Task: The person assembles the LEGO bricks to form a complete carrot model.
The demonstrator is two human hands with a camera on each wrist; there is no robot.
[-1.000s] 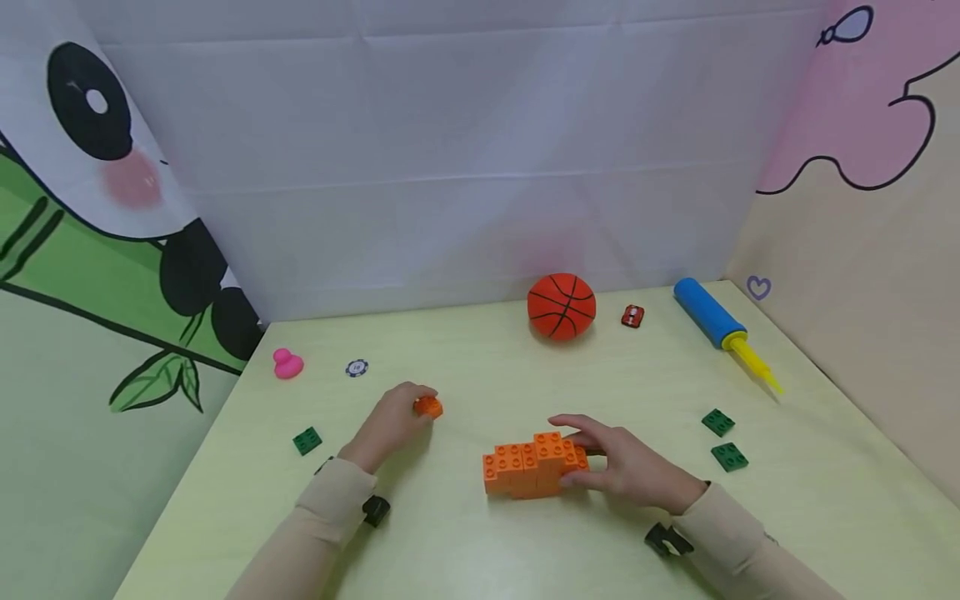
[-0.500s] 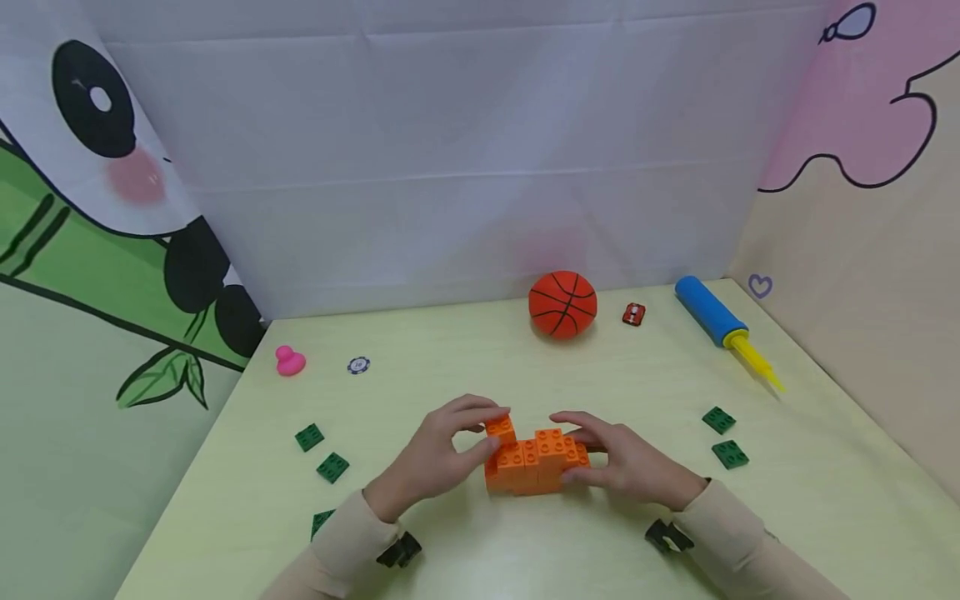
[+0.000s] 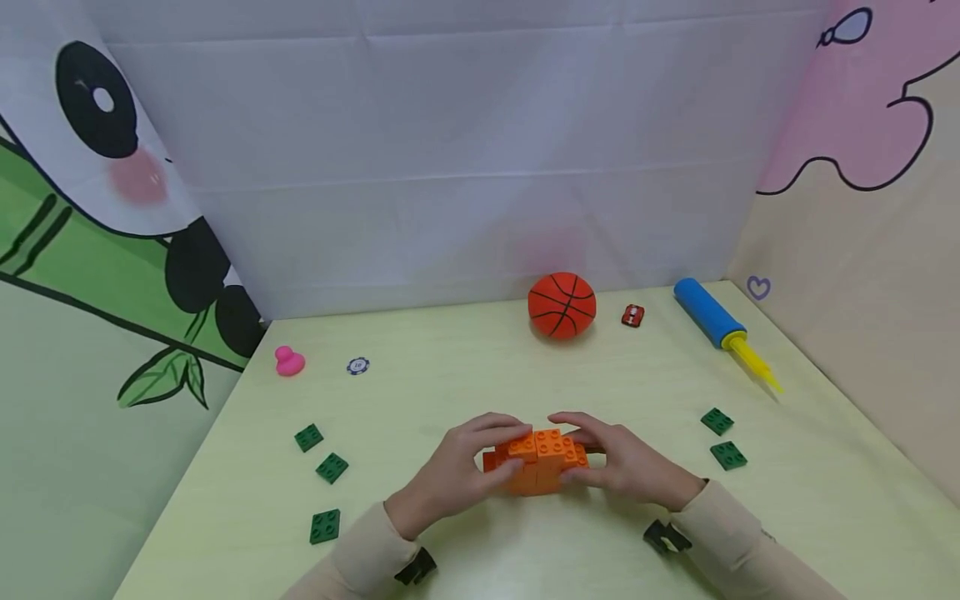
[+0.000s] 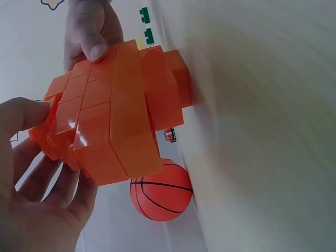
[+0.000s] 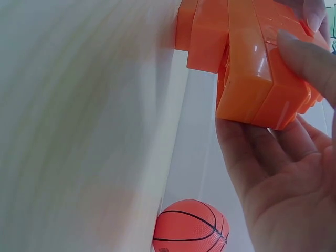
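Note:
A stepped block of orange toy bricks (image 3: 546,477) stands on the table between both hands in the head view. My left hand (image 3: 457,467) pinches an orange brick (image 3: 523,447) on the upper left of that block, thumb in front and fingers behind. Around the right end curls my right hand (image 3: 630,467), its thumb on the near side. The left wrist view shows the wide upper layers of the block (image 4: 131,121) narrowing toward the table. In the right wrist view, fingers (image 5: 252,149) support the far side. The left fingers partly hide the pinched brick.
Several green bricks lie left (image 3: 326,527) and right (image 3: 728,455) of the hands. Farther back are a pink duck-like toy (image 3: 288,362), a poker chip (image 3: 357,366), a small basketball (image 3: 562,306), a small red toy car (image 3: 632,315) and a blue-yellow pump (image 3: 708,314).
My left hand has carried the orange brick right and lowered it onto the block. Green bricks formerly behind the left arm now show. The right hand has kept its hold.

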